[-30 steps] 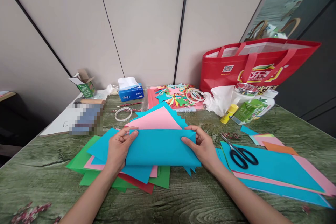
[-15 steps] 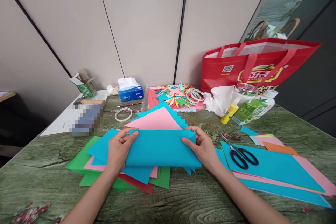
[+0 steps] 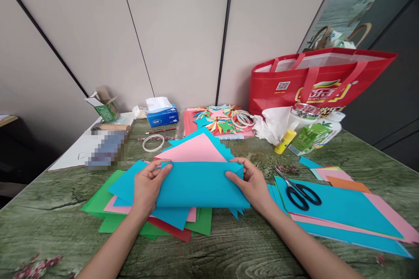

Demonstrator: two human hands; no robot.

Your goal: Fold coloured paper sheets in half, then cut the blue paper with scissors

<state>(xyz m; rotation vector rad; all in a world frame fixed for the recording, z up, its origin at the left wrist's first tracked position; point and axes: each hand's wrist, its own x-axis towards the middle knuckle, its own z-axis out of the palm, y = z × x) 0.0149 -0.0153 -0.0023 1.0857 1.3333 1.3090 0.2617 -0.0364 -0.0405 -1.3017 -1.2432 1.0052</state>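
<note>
A blue sheet of paper [image 3: 199,185], folded into a wide band, is held up between both hands. My left hand [image 3: 149,185] pinches its upper left corner, thumb in front and fingers behind. At the upper right corner, my right hand [image 3: 252,181] grips it the same way. Beneath and behind it a loose pile of coloured sheets fans out, with a pink sheet [image 3: 198,148] on top at the back and a green sheet [image 3: 104,198] sticking out at the left. The fingertips behind the paper are partly hidden.
Black-handled scissors [image 3: 301,192] lie on blue and pink paper at the right. Farther back stand a yellow glue stick [image 3: 285,141], a red bag [image 3: 294,83] and a blue tissue box [image 3: 162,116]. A tape roll [image 3: 153,143] and a hammer [image 3: 111,127] lie at the left.
The view has shifted very slightly. Both hands keep the same grip on the folded blue paper, with no clear movement.
</note>
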